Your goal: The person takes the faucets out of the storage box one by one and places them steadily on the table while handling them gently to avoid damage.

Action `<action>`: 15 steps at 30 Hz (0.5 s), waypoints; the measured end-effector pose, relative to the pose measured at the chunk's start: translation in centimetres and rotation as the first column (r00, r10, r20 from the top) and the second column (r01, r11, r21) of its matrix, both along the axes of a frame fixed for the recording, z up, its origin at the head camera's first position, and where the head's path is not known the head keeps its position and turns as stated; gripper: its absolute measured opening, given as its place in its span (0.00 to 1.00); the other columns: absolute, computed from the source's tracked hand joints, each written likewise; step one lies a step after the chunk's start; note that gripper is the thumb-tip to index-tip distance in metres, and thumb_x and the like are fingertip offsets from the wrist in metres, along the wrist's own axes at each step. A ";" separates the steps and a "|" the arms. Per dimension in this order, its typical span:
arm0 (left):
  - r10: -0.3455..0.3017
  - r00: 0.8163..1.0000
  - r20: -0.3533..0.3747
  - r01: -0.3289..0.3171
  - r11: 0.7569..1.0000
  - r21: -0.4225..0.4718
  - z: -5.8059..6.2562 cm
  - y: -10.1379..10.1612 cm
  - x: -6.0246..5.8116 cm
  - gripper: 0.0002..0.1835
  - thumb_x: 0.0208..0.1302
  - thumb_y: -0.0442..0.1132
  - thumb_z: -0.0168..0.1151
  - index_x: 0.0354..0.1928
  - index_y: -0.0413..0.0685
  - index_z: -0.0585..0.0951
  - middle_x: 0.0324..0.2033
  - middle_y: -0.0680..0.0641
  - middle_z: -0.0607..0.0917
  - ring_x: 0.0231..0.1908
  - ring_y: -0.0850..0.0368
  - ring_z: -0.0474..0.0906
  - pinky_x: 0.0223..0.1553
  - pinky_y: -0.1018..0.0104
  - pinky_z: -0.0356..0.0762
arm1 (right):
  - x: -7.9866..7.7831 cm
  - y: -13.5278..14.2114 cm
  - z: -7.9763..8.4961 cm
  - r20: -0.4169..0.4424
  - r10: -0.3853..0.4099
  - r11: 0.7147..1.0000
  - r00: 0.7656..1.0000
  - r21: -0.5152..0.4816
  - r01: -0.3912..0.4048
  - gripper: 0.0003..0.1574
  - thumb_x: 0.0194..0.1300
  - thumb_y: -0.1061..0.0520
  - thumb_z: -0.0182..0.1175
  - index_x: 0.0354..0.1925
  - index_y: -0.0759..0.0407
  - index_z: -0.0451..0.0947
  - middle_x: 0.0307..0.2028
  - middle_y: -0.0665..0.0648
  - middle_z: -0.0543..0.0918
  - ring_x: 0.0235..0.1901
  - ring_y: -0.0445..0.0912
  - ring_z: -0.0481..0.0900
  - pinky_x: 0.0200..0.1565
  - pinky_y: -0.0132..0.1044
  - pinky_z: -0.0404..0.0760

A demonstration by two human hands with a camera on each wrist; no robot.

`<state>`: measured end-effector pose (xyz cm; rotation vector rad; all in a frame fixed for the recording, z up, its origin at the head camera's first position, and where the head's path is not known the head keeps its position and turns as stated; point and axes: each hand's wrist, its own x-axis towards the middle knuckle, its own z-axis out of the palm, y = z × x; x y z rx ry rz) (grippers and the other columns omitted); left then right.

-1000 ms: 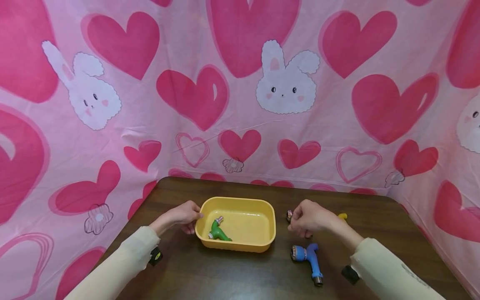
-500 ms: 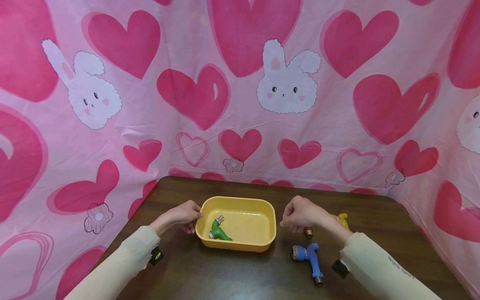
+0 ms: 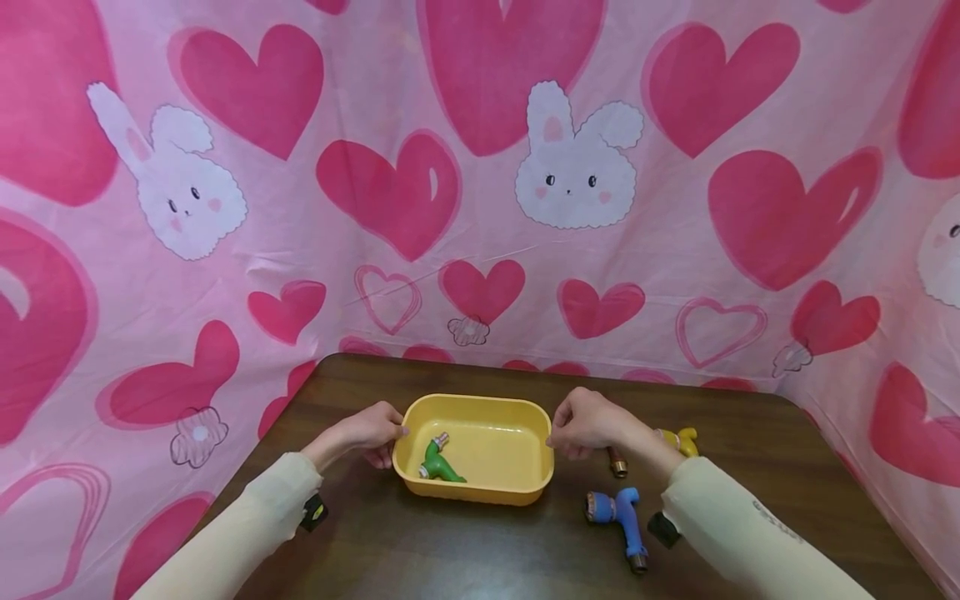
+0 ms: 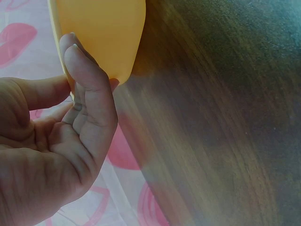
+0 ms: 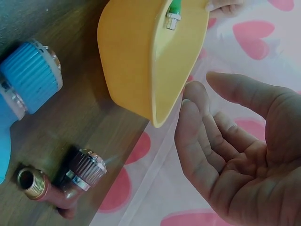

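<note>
A yellow plastic basin [image 3: 480, 492] stands on the table with a green tap [image 3: 437, 463] lying in its left part. My left hand [image 3: 372, 432] pinches the basin's left rim; the left wrist view shows the thumb at the edge and fingers along the wall. Beside the right rim is my right hand [image 3: 588, 422]. In the right wrist view its thumb [image 5: 240, 92] and fingers are apart, with nothing between them. A dark red tap [image 5: 66, 193] lies under the right hand, mostly hidden in the head view. Nearer me lies a blue tap [image 3: 621, 521].
Behind the right forearm a yellow tap [image 3: 682, 442] lies partly hidden on the brown wooden table [image 3: 450, 550]. A pink cloth [image 3: 480, 217] with hearts and rabbits hangs round the table's back and sides.
My right hand has moved left from above the dark red tap to the basin's right rim, uncovering more of the yellow tap. The left hand and the basin have stayed put.
</note>
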<state>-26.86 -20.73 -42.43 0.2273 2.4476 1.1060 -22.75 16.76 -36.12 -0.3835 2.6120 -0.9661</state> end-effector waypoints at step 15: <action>0.012 1.000 0.009 -0.011 1.000 -0.011 0.0 0.0 0.0 0.11 0.79 0.33 0.56 0.42 0.35 0.85 0.19 0.44 0.80 0.14 0.58 0.77 0.21 0.64 0.84 | -1.1 -2.4 -0.3 -0.001 0.009 0.999 1.000 0.050 -0.009 0.10 0.64 0.59 0.75 0.29 0.63 0.88 0.21 0.55 0.84 0.22 0.50 0.86 0.28 0.41 0.88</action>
